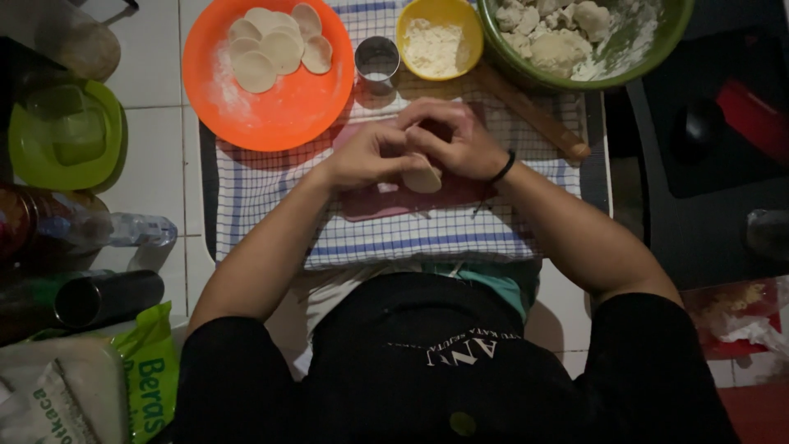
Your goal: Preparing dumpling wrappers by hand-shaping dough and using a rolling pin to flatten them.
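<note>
Hands met in the middle of the head view. The left hand and the right hand were both curled shut around one small dough round, fingers pinched on its top edge, likely so it would not slip. The round hung just above a red board. The board lay on a checked cloth, which may have kept flour off the floor.

Far and left, an orange plate held more flat rounds, near enough to reach. Right of it stood a metal ring cutter, then a yellow bowl of flour. A big green bowl at the far right held lumps of dough. A rolling pin lay just near of it, by the right hand.

White floor tiles showed under the cloth. The room was dim. At the left sat a green tub, a bottle and a green bag.
</note>
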